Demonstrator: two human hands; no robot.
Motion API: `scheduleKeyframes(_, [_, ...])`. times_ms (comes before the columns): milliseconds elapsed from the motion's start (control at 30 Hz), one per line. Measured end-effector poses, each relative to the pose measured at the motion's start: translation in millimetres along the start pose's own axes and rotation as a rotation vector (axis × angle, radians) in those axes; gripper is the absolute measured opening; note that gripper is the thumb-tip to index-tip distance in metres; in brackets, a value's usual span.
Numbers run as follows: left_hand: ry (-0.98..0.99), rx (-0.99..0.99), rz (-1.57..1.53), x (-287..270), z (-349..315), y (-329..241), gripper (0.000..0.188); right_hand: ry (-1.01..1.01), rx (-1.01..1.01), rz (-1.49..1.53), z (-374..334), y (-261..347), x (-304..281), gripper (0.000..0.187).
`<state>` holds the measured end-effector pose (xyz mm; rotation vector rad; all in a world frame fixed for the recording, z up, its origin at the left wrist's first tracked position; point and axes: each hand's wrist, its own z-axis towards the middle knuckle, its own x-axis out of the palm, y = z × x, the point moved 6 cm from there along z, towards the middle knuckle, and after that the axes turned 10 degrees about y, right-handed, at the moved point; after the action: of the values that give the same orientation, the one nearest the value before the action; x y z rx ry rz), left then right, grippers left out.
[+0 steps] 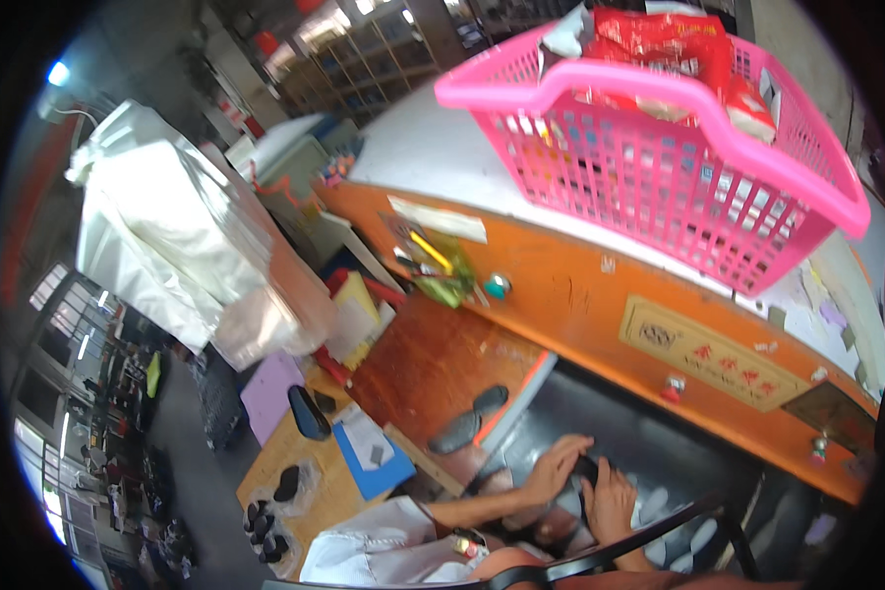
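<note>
and here we are at the black work surface (631, 418), both hands close together, a small dark piece (587, 470) right between them! it's black or nearly so, smooth-edged as far as i can see, a slim, rounded thing, and it's up in the fingers, above the work surface. the right hand (612, 500) has it, thumb upright along its side; the left hand (559, 470) comes in from the other flank, fingers stretched out to its top end, and whether those fingers grip or merely touch, i cannot tell from here. now, the hard part: fingers cover much of that piece, so its full outline and its underside are hidden, and blur softens what does show. below the hands, pale oval pieces (701, 536) lie scattered, several partly covered by the right forearm and by a dark curved frame (659, 536) cutting across the lower edge. over on the brown board (418, 369), two dark oval pieces (455, 433) lie near each other, easier to read. up on the white-topped desk (418, 147), a pink basket (649, 187) holds red packets (659, 44), the uppermost cut off by the top of the view
</note>
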<state>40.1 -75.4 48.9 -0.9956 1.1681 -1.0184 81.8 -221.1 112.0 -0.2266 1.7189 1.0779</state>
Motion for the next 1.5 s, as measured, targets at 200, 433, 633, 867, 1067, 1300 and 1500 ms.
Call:
scheduleKeyframes(200, [-0.233, -0.056, -0.113, -18, -9, -6, 0.063, -0.119, 0.16, 0.355, 15, -13, -3, 0.033])
scheduleKeyframes(433, [-0.383, -0.422, -0.296, -65, -71, -6, 0.062, -0.237, 0.35, 1.314, 96, 44, 88, 0.04])
scheduleKeyframes(633, [-0.337, -0.386, -0.059, -188, -99, 14, 0.047, 0.156, 0.243, 1.136, 146, 94, 123, 0.045])
scheduleKeyframes(867, [-0.207, -0.479, 0.345, -232, -106, 41, 0.046, 0.201, -0.45, -0.107, 200, 122, 120, 0.073])
scheduleKeyframes(1067, [-0.211, -0.316, 0.737, -211, -111, 41, 0.093, 0.431, -0.541, -0.165, 235, 121, 152, 0.058])
scheduleKeyframes(1300, [-0.202, -0.46, 0.722, -195, -113, 60, 0.092, 0.454, -0.591, -0.291, 242, 122, 148, 0.059])
scheduleKeyframes(1500, [-0.354, -0.411, 0.653, -192, -121, 56, 0.086, 0.491, -0.6, -0.294, 240, 122, 148, 0.058])
